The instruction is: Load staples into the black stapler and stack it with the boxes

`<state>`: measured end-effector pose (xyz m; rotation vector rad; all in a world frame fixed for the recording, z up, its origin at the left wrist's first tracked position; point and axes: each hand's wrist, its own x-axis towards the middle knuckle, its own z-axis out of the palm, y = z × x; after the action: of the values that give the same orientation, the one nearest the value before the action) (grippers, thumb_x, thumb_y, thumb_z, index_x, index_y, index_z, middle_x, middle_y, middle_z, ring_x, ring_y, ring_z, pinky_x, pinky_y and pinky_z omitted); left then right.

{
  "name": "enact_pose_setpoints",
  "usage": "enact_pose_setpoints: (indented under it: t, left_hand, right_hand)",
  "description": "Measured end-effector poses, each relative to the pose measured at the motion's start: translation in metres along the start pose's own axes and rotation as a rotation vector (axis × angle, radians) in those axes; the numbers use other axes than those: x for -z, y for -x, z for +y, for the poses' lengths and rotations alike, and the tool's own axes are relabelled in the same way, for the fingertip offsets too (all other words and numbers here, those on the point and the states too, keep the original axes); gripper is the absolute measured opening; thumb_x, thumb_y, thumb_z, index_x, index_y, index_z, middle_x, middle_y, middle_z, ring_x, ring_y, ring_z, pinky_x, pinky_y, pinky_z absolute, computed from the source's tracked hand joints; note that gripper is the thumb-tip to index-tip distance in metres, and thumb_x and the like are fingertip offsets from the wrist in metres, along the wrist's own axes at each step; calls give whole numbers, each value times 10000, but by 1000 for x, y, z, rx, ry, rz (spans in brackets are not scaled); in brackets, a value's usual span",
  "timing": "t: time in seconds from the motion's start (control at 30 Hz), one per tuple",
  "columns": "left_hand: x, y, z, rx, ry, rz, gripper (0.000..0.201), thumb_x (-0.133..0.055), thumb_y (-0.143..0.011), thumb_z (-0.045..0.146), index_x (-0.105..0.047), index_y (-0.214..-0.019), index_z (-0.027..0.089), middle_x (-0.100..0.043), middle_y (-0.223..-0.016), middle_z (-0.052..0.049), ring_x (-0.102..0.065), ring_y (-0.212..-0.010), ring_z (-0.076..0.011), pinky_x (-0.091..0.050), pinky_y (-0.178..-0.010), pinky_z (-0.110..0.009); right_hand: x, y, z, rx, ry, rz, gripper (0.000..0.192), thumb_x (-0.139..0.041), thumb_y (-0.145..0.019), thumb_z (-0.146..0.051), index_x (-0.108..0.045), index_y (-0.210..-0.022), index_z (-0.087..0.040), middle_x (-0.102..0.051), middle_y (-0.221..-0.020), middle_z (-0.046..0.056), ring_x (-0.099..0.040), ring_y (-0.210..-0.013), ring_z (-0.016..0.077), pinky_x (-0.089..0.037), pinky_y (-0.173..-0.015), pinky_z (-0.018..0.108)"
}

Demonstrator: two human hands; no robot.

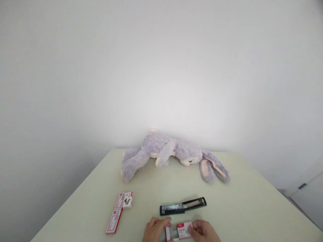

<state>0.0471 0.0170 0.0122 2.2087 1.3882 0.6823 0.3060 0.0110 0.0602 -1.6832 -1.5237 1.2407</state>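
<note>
At near table edge, left hand [154, 229] and right hand [204, 231] both pinch a small red-and-white cardboard staple box [182, 230], fingers closed on its ends. Black opened stapler [183, 206] lies just beyond; grey plush rabbit [171, 154] far.

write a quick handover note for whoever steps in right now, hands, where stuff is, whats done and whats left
Left hand and right hand: both grip a small staple box at the near table edge, its white inner tray pulled partly out on the left.
Stapler: lies opened flat just beyond the hands, untouched.
Another staple box sits open at the left, with a flat red-and-white sleeve nearer.
Plush rabbit lies at the table's far end.
Done: stapler opened, box slid partly open. Left: apparently loading staples and closing the stapler.
</note>
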Motion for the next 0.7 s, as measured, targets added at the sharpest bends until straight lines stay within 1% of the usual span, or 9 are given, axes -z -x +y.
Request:
enact_pose_setpoints:
  t: [0.1, 0.13, 0.2, 0.27, 0.33, 0.4, 0.47, 0.53, 0.7]
  left_hand:
    - [-1, 0, -6, -13, 30, -28, 678, -837, -751, 377, -587, -1381, 366, -763, -1209, 16, -675, -1087, -229, -528, -959, -345]
    - [-1, 0, -8, -17, 39, -40, 707, -841, -748, 381, -569, -1400, 370, -760, -1218, 16, -674, -1096, -228, -529, -964, -344]
    - [0, -1, -9, -29, 55, -63, 722, -829, -763, 434, -545, -1425, 380, -757, -1227, 14, -674, -1103, -230, -534, -962, -345]
    - [1, -1, -10, -36, 62, -77, 710, -793, -793, 508, -530, -1440, 384, -753, -1237, 5, -669, -1113, -239, -533, -967, -359]
    - [0, -1, -11, -34, 63, -83, 703, -767, -807, 556, -527, -1444, 380, -751, -1244, -2, -667, -1113, -248, -532, -965, -369]
    - [-1, -1, -11, -23, 59, -80, 705, -762, -805, 579, -535, -1439, 368, -752, -1240, -9, -669, -1104, -253, -535, -953, -373]
    - [-3, -2, -12, -12, 55, -71, 704, -761, -802, 585, -546, -1432, 355, -756, -1228, -17, -674, -1094, -255, -539, -941, -371]
    - [-5, -2, -13, -9, 55, -64, 717, -763, -792, 606, -552, -1427, 351, -763, -1208, -18, -681, -1078, -252, -544, -926, -364]
    - [-5, -1, -11, -26, 59, -27, 780, -758, -743, 704, -557, -1419, 371, -779, -1166, -9, -693, -1036, -249, -554, -900, -359]
  right_hand:
    - [10, 3, -5, 4, 189, 110, 276, -636, -783, -507, -644, -803, -232, -604, -550, -17, -577, -554, 176, -343, -557, 264]
    - [9, 5, -12, 27, 300, 120, 216, -612, -819, -429, -672, -902, -239, -631, -577, -15, -598, -573, 178, -342, -566, 262]
    - [4, 7, -34, 106, 535, 71, 232, -562, -853, -310, -714, -1028, -299, -728, -702, -1, -678, -678, 189, -374, -610, 260]
    - [-6, 6, -57, 188, 680, -21, 239, -574, -818, -247, -769, -923, -338, -789, -804, 12, -733, -793, 222, -412, -660, 276]
    - [-17, 3, -76, 237, 722, -74, 230, -596, -762, -199, -792, -784, -317, -807, -817, 45, -751, -845, 274, -438, -695, 310]
    - [-26, -2, -86, 264, 767, -104, 259, -583, -727, -149, -803, -749, -284, -805, -796, 91, -757, -841, 315, -454, -702, 341]
    - [-28, -6, -90, 289, 784, -131, 254, -587, -711, -139, -804, -746, -266, -803, -790, 107, -758, -825, 326, -460, -698, 346]
    - [-24, -7, -87, 319, 763, -150, 224, -606, -712, -161, -792, -764, -273, -804, -798, 75, -755, -808, 297, -458, -688, 321]
    - [6, -2, -60, 323, 650, -117, 213, -551, -850, -237, -744, -928, -281, -773, -813, -2, -711, -759, 182, -442, -672, 239]
